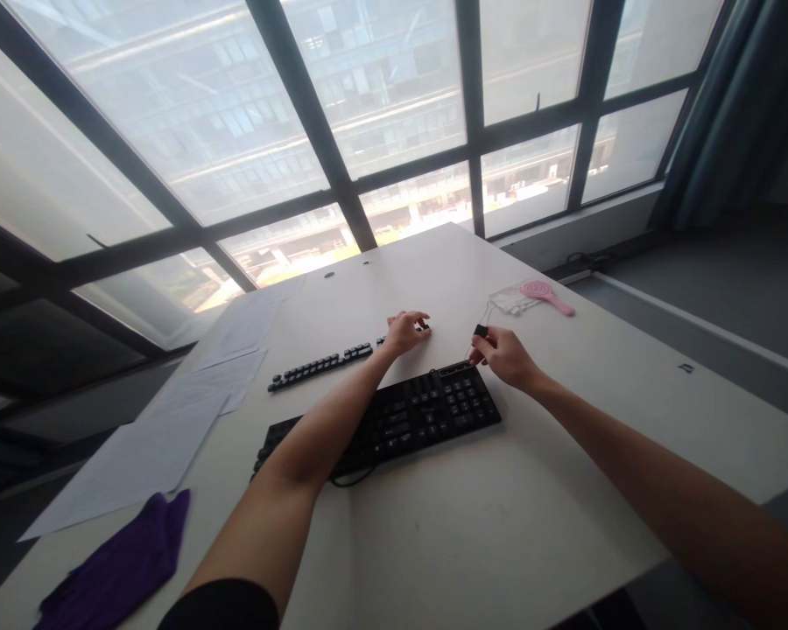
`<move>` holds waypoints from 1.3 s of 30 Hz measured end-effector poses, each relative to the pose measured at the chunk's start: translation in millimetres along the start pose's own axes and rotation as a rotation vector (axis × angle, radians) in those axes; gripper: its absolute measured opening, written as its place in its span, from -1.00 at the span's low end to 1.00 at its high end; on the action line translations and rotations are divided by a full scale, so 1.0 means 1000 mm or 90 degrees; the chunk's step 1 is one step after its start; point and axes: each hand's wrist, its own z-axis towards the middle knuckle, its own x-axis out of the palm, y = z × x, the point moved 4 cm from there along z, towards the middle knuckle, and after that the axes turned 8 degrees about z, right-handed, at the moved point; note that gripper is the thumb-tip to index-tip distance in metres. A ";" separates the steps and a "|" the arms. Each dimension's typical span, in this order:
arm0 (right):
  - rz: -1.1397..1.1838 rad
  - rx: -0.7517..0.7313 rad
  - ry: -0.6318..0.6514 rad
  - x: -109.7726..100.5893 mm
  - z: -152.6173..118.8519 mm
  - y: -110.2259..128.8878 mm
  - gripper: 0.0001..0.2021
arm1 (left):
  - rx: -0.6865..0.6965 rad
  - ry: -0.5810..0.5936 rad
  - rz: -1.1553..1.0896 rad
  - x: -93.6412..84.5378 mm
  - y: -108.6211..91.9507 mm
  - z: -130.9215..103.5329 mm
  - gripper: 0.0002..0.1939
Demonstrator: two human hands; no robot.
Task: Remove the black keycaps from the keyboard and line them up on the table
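A black keyboard (pixel 460 398) lies on the white table, partly hidden under my left forearm. Its far right corner has a strip without keycaps. Beyond it, loose black keycaps (pixel 321 366) stand in a line on the table. My left hand (pixel 407 331) is at the right end of that line, its thumb and fingers closed around a small black keycap (pixel 423 327). Just past the keyboard's far right corner, my right hand (pixel 507 354) pinches a thin wire keycap puller with a black block (pixel 481 331). Its wires stick out above and below the block.
A pink hairbrush (pixel 546 295) and a clear plastic bag (pixel 513 300) lie at the far right of the table (pixel 433 534). White paper sheets (pixel 151 437) cover the left side, with a purple cloth (pixel 122 560) nearer. Large windows (pixel 394 87) stand behind.
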 end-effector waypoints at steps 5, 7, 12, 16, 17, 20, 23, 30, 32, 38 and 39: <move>-0.015 -0.006 0.002 0.000 0.001 -0.002 -0.80 | -0.001 0.005 0.000 0.003 0.002 -0.001 -0.64; -0.019 -0.008 0.005 0.000 0.001 -0.003 -0.80 | -0.008 0.007 -0.001 0.005 0.004 -0.001 -0.61; -0.023 -0.009 0.016 0.001 0.001 -0.002 -0.79 | -0.021 0.005 -0.001 0.007 0.006 -0.002 -0.57; -0.024 -0.010 0.018 0.002 0.000 -0.001 -0.78 | -0.018 0.010 -0.010 0.006 0.005 -0.003 -0.55; -0.025 -0.009 0.018 0.002 0.000 -0.001 -0.78 | -0.016 0.008 -0.011 0.006 0.004 -0.004 -0.54; -0.032 -0.009 0.017 0.002 -0.001 -0.001 -0.78 | -0.006 0.008 -0.004 0.005 0.004 -0.003 -0.53; -0.034 -0.011 0.018 0.002 0.000 -0.003 -0.78 | 0.008 0.012 0.011 0.004 0.004 -0.001 -0.52; -0.034 -0.009 0.021 0.001 0.000 -0.003 -0.78 | 0.010 0.033 0.029 0.003 0.006 0.000 -0.49; -0.031 -0.008 0.020 0.002 0.000 -0.002 -0.77 | 0.014 0.036 0.028 -0.001 0.005 -0.001 -0.46; -0.009 -0.012 0.011 -0.001 0.000 0.001 -0.72 | 0.011 -0.054 0.035 -0.054 0.022 -0.012 -0.50; -0.003 -0.017 0.006 -0.001 0.000 0.002 -0.72 | -0.005 -0.075 0.041 -0.067 0.030 -0.018 -0.53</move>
